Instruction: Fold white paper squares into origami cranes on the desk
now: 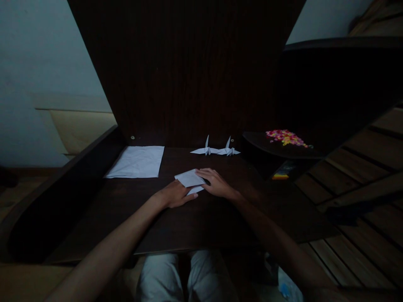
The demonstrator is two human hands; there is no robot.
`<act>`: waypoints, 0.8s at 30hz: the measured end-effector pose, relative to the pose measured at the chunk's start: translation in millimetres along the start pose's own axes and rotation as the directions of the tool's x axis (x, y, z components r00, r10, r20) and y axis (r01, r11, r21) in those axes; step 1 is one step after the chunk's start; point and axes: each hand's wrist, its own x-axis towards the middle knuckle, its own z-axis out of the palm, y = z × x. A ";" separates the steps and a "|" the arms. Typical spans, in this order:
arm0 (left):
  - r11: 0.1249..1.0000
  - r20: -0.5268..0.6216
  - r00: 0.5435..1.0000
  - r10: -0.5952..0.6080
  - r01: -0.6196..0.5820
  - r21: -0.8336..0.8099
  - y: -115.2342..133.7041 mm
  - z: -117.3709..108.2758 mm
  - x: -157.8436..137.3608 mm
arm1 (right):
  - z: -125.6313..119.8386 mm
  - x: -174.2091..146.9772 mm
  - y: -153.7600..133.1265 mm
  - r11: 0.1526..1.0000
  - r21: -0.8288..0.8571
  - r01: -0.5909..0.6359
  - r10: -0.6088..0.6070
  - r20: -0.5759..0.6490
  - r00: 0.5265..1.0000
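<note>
A small folded sheet of white paper [190, 178] lies on the dark desk, with its upper layer raised. My left hand [176, 195] holds it from the left: the fingers go under the raised layer and are hidden there, while the thumb stretches over the lower layer. From the right, my right hand [215, 183] grips the paper's right edge, fingers on top and thumb below. Behind the hands stand two white origami cranes [207, 150] side by side, touching or nearly so.
A stack of white paper sheets [138, 161] lies at the back left. On the right, a raised corner shelf [255, 140] bears a heap of small colourful pieces [286, 137]. Dark side panels and a tall back board [189, 75] enclose the desk.
</note>
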 end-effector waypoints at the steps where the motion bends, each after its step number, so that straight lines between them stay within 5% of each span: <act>1: 1.000 0.014 1.000 0.005 -0.005 0.013 -0.2 -1.4 -0.5 | 0.0 0.1 0.9 1.000 -0.003 -0.003 0.003 0.002 1.000; 7: 0.997 0.071 0.997 -0.041 0.036 0.064 0.0 -7.3 -2.4 | -0.4 0.3 2.7 0.998 -0.036 -0.051 0.052 0.012 0.999; 14: 1.000 -0.012 1.000 0.001 -0.001 0.000 -1.2 -3.5 -0.6 | 1.5 2.5 9.7 0.977 -0.057 -0.204 0.200 -0.066 0.977; 24: 0.997 0.074 0.997 -0.007 0.013 -0.080 -0.7 -15.3 -5.0 | 3.1 3.8 8.2 0.982 -0.066 -0.177 0.175 -0.041 0.984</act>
